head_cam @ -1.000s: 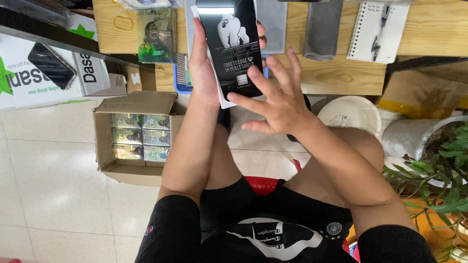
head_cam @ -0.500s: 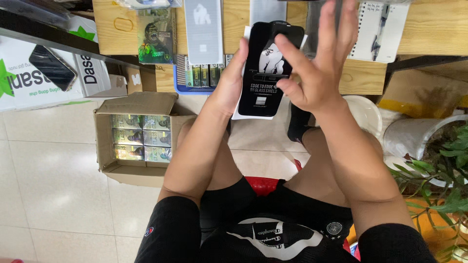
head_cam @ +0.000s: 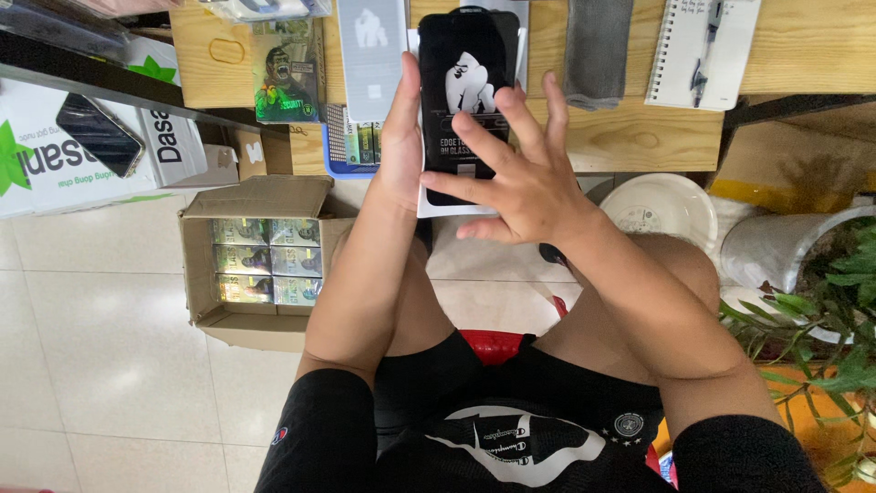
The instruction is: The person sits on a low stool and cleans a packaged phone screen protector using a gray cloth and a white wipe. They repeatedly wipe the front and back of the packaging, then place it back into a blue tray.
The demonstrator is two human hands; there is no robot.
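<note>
- One black glass sheet (head_cam: pixel 465 100) on white backing is upright at twelve o'clock, above the knees.
- Left hand (head_cam: pixel 401 146) grips its left edge.
- Right hand (head_cam: pixel 520 173) presses spread fingertips (head_cam: pixel 461 117) on its face.
- Cardboard box (head_cam: pixel 255 265) sits at nine o'clock; wooden table (head_cam: pixel 794 55) beyond.

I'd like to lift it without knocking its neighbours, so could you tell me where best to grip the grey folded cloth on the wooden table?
Probably the grey folded cloth is best pinched at its near short end, coming from the table's front edge: it lies as a flat narrow strip, with a white spiral notebook close beside it.
</note>
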